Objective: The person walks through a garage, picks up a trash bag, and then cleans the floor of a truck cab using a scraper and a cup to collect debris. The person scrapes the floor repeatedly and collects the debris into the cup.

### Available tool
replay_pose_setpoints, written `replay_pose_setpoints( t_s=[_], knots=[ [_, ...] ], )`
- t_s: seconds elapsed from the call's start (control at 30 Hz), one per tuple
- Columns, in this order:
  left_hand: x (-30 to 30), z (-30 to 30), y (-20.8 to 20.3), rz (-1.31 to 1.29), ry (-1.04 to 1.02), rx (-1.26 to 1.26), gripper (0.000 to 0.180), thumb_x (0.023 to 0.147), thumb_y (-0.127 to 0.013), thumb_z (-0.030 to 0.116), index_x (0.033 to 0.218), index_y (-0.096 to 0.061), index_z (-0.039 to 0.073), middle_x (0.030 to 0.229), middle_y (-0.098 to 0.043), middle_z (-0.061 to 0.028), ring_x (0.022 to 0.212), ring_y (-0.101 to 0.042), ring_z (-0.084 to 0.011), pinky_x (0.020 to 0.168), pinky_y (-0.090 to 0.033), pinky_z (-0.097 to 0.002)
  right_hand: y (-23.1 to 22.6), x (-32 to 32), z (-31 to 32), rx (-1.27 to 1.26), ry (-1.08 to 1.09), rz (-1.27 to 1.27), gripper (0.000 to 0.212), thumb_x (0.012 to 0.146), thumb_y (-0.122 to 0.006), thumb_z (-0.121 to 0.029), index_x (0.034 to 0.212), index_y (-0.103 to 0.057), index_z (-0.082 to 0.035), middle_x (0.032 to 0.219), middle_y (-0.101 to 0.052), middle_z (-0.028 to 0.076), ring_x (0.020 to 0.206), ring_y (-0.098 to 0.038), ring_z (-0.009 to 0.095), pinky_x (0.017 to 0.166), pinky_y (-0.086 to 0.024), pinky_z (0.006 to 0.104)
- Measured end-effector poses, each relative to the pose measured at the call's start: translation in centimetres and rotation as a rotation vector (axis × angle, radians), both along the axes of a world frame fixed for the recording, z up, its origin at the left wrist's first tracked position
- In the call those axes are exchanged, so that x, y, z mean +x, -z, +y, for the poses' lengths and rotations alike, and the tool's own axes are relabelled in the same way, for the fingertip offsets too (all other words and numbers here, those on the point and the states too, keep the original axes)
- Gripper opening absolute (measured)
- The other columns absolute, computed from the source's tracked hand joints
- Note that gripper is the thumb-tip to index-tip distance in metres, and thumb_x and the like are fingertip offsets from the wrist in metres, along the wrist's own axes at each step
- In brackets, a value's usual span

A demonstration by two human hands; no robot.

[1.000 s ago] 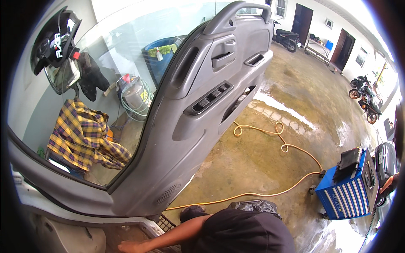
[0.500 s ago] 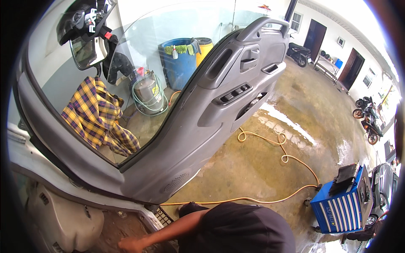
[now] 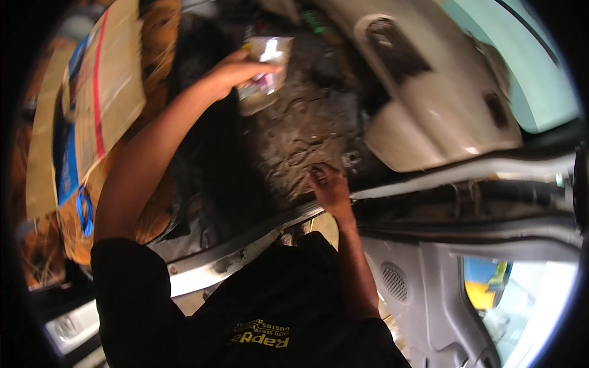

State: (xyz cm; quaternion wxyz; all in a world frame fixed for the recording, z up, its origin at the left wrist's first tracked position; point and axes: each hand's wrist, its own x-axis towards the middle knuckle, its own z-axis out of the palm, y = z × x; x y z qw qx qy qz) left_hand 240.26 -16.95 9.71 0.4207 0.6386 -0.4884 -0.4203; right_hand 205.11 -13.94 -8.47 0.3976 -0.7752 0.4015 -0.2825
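Note:
My left hand (image 3: 236, 73) is closed around a clear plastic container (image 3: 271, 52), a bag or a cup, with small purple and yellow patches showing. It is held above the brown, worn vehicle floor (image 3: 294, 144). My right hand (image 3: 329, 187) is low over the same floor, near the door sill. Its fingers are bent and drawn together; whatever they may pinch is too blurred to make out.
Left of the floor, flattened cardboard (image 3: 116, 86) lies on an orange-brown surface beside a blue strap loop (image 3: 84, 211). A beige trim panel (image 3: 429, 110) rises at the right. The grey door panel (image 3: 417, 288) stands open at lower right.
The view has swung from the open door and yard to the vehicle's interior floor. Both hands now show, the left holding the clear container; earlier only one arm was visible, reaching toward the floor.

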Motion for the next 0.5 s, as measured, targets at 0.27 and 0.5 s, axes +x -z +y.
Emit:
replay_pose_setpoints(
  t_s=[0.27, 0.5],
  knots=[
    [6.4, -1.3, 0.2, -0.066, -0.106, -0.163, 0.067, 0.079, -0.092, 0.046, 0.127, -0.071, 0.004, 0.117, -0.074, -0.0093, 0.110, -0.069, -0.0180, 0.100, -0.052, -0.0335, 6.2, 10.2, -14.0, -0.188, 0.062, 0.440, 0.052, 0.097, -0.071, -0.034, 0.135, -0.061, 0.000, 0.128, -0.069, 0.024, 0.115, -0.067, 0.044, 0.094, -0.054, 0.0480],
    [6.0, -3.4, 3.4, 0.059, -0.101, -0.149, 0.055, 0.081, -0.089, 0.036, 0.121, -0.073, 0.002, 0.107, -0.076, -0.0101, 0.101, -0.070, -0.0182, 0.092, -0.052, -0.0336, 8.8, 14.6, -32.7, -0.403, 0.150, 0.889, 0.056, 0.093, -0.069, -0.022, 0.144, -0.058, -0.003, 0.144, -0.061, 0.026, 0.128, -0.061, 0.044, 0.107, -0.049, 0.0525]
  ],
)
